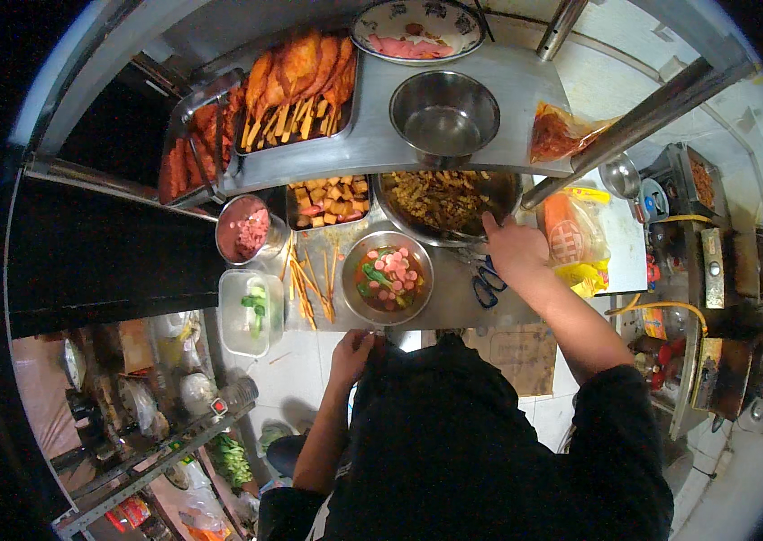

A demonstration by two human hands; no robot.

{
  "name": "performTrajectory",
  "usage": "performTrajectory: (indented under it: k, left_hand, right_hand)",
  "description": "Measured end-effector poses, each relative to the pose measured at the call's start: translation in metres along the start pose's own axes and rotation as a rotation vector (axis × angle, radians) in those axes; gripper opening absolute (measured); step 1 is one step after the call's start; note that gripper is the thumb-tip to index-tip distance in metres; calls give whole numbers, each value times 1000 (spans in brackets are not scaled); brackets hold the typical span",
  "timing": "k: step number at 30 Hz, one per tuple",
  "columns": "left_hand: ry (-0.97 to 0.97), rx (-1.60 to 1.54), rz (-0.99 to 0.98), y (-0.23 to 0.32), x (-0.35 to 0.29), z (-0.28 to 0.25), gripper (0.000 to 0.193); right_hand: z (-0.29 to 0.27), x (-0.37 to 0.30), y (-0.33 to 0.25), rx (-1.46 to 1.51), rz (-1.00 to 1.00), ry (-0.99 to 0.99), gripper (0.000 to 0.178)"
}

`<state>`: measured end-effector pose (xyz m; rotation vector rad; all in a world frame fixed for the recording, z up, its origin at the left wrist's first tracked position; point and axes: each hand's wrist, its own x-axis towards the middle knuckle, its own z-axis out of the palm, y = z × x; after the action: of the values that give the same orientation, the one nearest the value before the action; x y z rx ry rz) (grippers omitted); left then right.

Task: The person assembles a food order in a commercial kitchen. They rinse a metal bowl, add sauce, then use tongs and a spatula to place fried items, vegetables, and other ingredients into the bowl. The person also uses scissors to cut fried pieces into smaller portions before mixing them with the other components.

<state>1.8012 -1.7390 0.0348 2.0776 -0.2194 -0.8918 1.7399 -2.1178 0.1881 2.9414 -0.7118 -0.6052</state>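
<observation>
My right hand reaches across the steel counter to a wide metal bowl of dark yellow-brown chopped vegetables. One digit lies over its lower right rim; the others curl close by, partly hidden, and appear to grip it. My left hand is by the counter's near edge, fingers curled in; whatever they hold, if anything, is hidden. Between the hands stands a smaller metal bowl with broth, pink sausage slices and green leaves. Blue-handled scissors lie below my right hand.
Wooden skewers, a clear tub of greens, a metal pot of pink pieces and a tray of browned cubes stand left. The overhead shelf carries skewered meat and a metal basin.
</observation>
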Motion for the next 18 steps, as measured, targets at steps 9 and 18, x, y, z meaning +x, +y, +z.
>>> performTrajectory:
  k: [9,18]
  left_hand:
    - [-49,238,108,38,-5,-3,39]
    - [-349,912,-19,60,-17,-15,68]
  right_hand:
    - [11,-7,1,70,-25,57,45]
    - [23,0,12,160,-58,24,38]
